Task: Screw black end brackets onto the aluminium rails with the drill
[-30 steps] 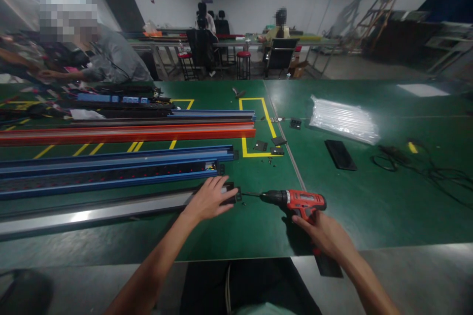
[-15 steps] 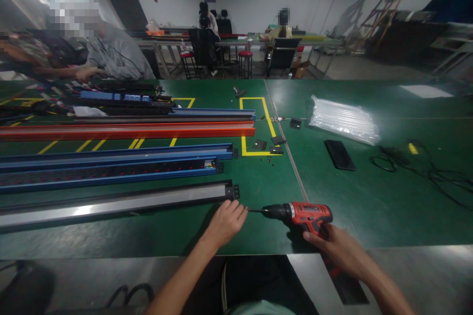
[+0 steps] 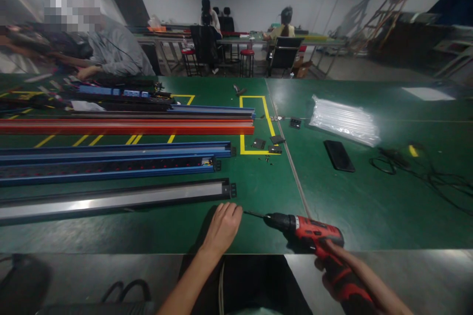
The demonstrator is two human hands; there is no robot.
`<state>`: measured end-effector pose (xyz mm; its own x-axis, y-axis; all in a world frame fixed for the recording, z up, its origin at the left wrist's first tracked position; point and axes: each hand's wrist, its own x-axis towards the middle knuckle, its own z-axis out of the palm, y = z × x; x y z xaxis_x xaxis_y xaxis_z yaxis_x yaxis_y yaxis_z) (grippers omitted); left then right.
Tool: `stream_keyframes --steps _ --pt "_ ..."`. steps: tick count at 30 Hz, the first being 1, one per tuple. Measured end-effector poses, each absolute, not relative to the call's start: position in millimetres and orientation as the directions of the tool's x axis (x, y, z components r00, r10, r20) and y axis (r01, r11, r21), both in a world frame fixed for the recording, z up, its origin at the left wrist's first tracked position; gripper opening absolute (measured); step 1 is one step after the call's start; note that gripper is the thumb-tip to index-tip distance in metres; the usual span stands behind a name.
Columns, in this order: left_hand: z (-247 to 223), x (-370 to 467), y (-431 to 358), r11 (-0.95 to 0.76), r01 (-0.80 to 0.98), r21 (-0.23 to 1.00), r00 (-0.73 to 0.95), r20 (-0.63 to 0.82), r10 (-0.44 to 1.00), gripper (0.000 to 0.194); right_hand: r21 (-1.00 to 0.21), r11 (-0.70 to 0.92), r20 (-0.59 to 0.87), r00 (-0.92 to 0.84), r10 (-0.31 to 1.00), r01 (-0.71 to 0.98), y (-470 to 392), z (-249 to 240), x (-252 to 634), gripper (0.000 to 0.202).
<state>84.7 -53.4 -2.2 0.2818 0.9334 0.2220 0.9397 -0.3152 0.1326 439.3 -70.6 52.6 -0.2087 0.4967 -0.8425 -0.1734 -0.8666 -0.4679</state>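
My right hand point(image 3: 339, 253) is wrapped round the handle of a red and black cordless drill point(image 3: 320, 230), whose long bit point(image 3: 254, 214) points left. Close to the bit's tip, my left hand point(image 3: 225, 224) has its fingers curled together; whatever they hold, if anything, is hidden. Just beyond the left hand lies a black rail point(image 3: 148, 197) with a pale inner strip. A black end piece point(image 3: 232, 190) sits on its right end.
Blue rails point(image 3: 155, 150) and an orange rail point(image 3: 148, 127) lie farther back. Several small black parts point(image 3: 275, 149) and tiny screws are scattered mid-table. To the right are a phone point(image 3: 339, 155), a plastic-wrapped bundle point(image 3: 343, 120) and cables point(image 3: 424, 172). A person point(image 3: 118, 49) works at far left.
The drill has shifted right and toward me, and it now tilts, with its rear lower. My left hand has moved slightly left and away from the black rail's end piece.
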Motion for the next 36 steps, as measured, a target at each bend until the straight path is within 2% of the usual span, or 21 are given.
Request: stream_keyframes --steps 4,8,13,17,22,26,30,33,36 --pt "4 87 -58 -0.237 0.949 0.206 0.203 0.173 0.964 0.023 -0.363 -0.887 -0.756 -0.466 0.459 -0.286 -54 39 432 0.058" --pt "13 87 -63 -0.172 0.930 0.326 0.157 0.071 0.985 0.034 -0.283 -0.871 -0.621 -0.616 0.485 -0.402 -51 12 424 0.058" --pt "19 83 -64 -0.160 0.902 0.402 0.168 0.015 0.986 0.039 -0.170 -0.840 -0.451 -0.717 0.531 -0.515 -54 -16 422 0.049" --pt "18 77 -64 -0.201 0.890 0.409 0.216 0.010 0.976 0.039 -0.122 -0.838 -0.473 -0.712 0.520 -0.531 -56 -16 420 0.039" --pt "12 70 -65 -0.244 0.876 0.415 0.238 0.067 0.969 0.040 -0.156 -0.784 -0.369 -0.700 0.611 -0.601 -67 -18 406 0.033" --pt "8 68 -67 -0.226 0.871 0.436 0.195 0.116 0.974 0.032 -0.141 -0.749 -0.293 -0.695 0.656 -0.648 -70 -30 404 0.036" --pt "5 71 -67 -0.222 0.790 0.571 0.095 0.244 0.965 0.022 -0.165 -0.768 -0.233 -0.732 0.640 -0.619 -72 -36 411 0.035" --pt "5 74 -65 -0.222 0.725 0.652 -0.021 0.343 0.939 0.018 -0.133 -0.769 -0.212 -0.740 0.638 -0.625 -78 -33 410 0.031" --pt "8 77 -63 -0.208 0.668 0.715 -0.089 0.353 0.931 0.016 -0.126 -0.780 -0.182 -0.759 0.626 -0.613 -83 -28 403 0.035"
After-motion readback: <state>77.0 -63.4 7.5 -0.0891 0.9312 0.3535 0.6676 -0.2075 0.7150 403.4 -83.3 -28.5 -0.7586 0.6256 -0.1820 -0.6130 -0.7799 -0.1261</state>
